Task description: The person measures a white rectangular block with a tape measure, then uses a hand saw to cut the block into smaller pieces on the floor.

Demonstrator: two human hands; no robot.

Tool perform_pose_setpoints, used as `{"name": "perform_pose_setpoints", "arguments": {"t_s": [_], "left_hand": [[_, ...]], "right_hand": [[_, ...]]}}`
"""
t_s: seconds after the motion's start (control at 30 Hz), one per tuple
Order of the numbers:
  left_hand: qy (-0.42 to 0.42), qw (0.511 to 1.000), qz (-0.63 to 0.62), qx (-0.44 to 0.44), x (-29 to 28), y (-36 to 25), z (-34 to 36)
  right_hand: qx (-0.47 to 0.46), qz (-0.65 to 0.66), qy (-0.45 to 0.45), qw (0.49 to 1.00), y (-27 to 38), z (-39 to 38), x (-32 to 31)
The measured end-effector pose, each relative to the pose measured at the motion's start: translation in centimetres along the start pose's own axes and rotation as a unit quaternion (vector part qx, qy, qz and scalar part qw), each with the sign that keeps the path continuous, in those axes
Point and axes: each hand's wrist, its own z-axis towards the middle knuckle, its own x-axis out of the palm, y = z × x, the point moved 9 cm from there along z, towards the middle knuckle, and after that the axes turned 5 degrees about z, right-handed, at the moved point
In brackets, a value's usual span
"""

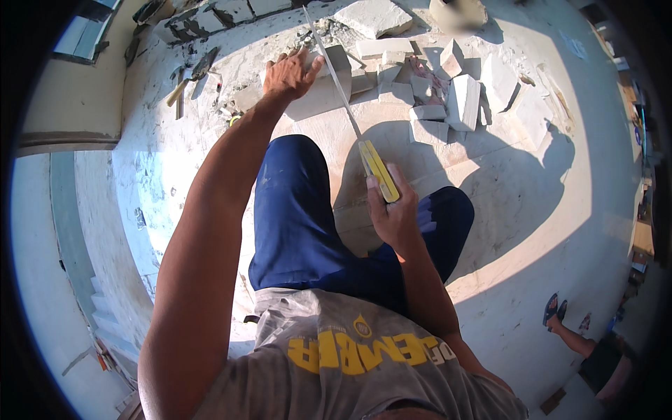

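My right hand [396, 218] is closed round the yellow handle of a handsaw [379, 172]. The long, thin saw blade slants up and left, passing over a pale block [323, 96]. My left hand [288, 74] lies on the left part of this block with its fingers spread. The blade runs just right of that hand; whether its teeth are in a cut cannot be made out. The block rests on the dusty floor beyond my knees, partly covered by my left hand.
Several broken white blocks [463, 102] and offcuts lie right of the saw. A larger slab [374, 18] lies farther back. At the left are a tool with a yellowish handle [176, 93] and a dark trowel-like tool [204, 64]. Another person's sandalled foot [553, 310] shows at the lower right.
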Motion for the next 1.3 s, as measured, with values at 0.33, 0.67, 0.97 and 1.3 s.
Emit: {"name": "perform_pose_setpoints", "arguments": {"t_s": [0.33,0.67,0.97,1.3], "left_hand": [[-0.005,1.0,-0.01,-0.022,-0.7,-0.3,-0.1],[0.004,0.997,0.01,-0.071,-0.2,-1.0,1.0],[0.019,0.995,0.017,-0.091,-0.5,-0.2,0.2],[-0.012,0.997,0.011,-0.077,-0.8,-1.2,1.0]], "right_hand": [[-0.011,-0.01,-0.014,1.0,2.0,4.7,1.9],[0.001,-0.102,-0.077,0.992,1.4,7.8,1.9],[0.071,0.003,0.0,0.997,2.3,-6.5,-0.8],[-0.024,-0.041,-0.013,0.999,2.2,7.9,2.6]]}}
